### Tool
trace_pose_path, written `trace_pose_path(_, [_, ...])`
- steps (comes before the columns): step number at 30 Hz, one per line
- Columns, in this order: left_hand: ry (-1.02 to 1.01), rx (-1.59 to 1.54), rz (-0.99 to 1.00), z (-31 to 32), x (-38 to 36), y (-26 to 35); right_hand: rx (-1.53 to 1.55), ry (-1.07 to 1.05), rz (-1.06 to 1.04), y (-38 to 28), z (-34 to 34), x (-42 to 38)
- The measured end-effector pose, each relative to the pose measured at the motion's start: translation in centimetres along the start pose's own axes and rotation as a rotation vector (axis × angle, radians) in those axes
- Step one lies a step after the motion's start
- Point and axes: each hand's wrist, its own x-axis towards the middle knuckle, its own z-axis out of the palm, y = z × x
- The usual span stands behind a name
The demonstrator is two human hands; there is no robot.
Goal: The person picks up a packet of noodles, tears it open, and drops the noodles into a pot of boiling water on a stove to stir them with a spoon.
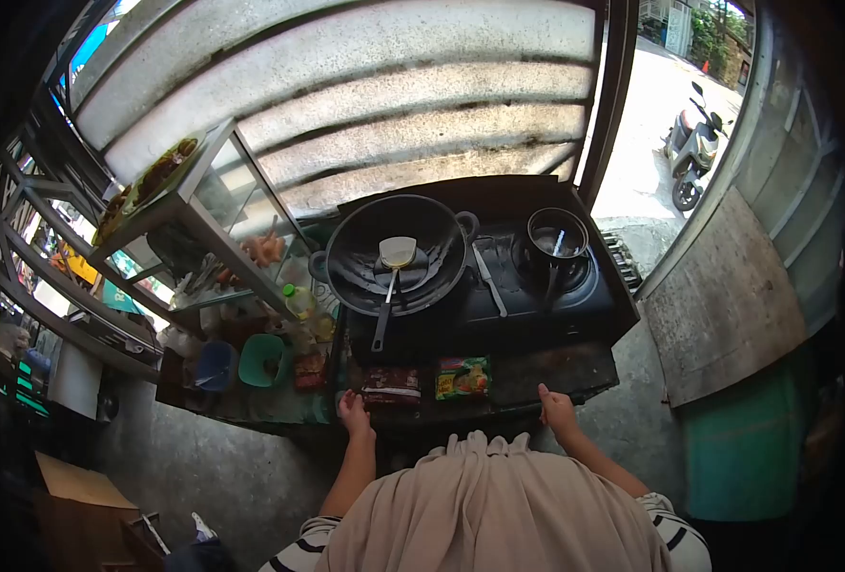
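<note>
My left hand (pixel 354 416) is at the front edge of the counter, fingers loosely curled, close to a dark red packet (pixel 391 385). To the right, my right hand (pixel 558 412) is at the same edge with its fingers folded and the thumb raised. I see nothing held in either hand. Between them lies a green and yellow instant noodle packet (pixel 463 378). Beyond is a large black wok (pixel 351 253) on the stove, with a spatula (pixel 397 253) resting in it. A knife (pixel 489 278) lies beside the wok, left of a small black saucepan (pixel 556 235).
The black gas stove (pixel 442 336) sits on the dark counter (pixel 566 374). At left are a glass display case (pixel 237 205), a bottle with a green cap (pixel 298 301), a green bowl (pixel 264 360) and a blue bowl (pixel 216 366). A scooter (pixel 697 148) is parked outside.
</note>
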Motion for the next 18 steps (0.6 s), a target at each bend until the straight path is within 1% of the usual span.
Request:
trace_pose_path(2, [0.129,0.066,0.312,-1.8,-0.3,1.4,0.224,-0.108,-0.038,1.1,1.6,1.3])
trace_pose_path(3, [0.13,-0.028,0.227,3.0,-2.7,-3.6,0.1,-0.088,-0.041,-0.1,-5.0,1.4])
trace_pose_path(5, [0.123,-0.134,0.241,1.0,-4.4,0.0,0.182,-0.002,-0.119,-2.2,-1.5,1.3])
trace_pose_path(6, [0.157,-0.163,0.264,-0.1,-4.8,1.7,0.06,-0.023,-0.16,-2.3,-0.2,2.0])
trace_pose_path(9, [0.238,-0.184,0.266,-2.9,-5.8,2.2,0.049,-0.187,-0.219,-3.8,1.8,2.0])
trace_pose_path(10, [0.254,-0.226,0.308,-3.9,-6.1,1.9,-0.013,-0.247,-0.19,-4.4,2.3,2.0])
trace_pose_path(11, [0.285,-0.247,0.307,-4.6,-6.6,1.5,-0.034,-0.278,-0.195,-4.8,2.6,2.3])
trace_pose_path(13, [0.363,-0.294,0.195,-6.1,-7.4,1.4,0.032,-0.432,-0.033,-5.3,3.7,2.7])
trace_pose_path(14, [0.387,-0.312,0.203,-7.0,-7.5,1.2,0.016,-0.44,-0.009,-5.5,4.5,2.9])
trace_pose_path(16, [0.354,-0.289,0.162,-9.0,-7.4,0.4,-0.009,-0.467,0.008,-5.8,6.1,3.1])
trace_pose_path(17, [0.366,-0.307,0.179,-10.1,-7.3,0.5,-0.02,-0.467,0.026,-6.0,7.3,3.3])
trace_pose_path(18, [0.411,-0.33,0.175,-12.0,-7.4,1.7,-0.034,-0.515,0.011,-6.1,10.0,3.6])
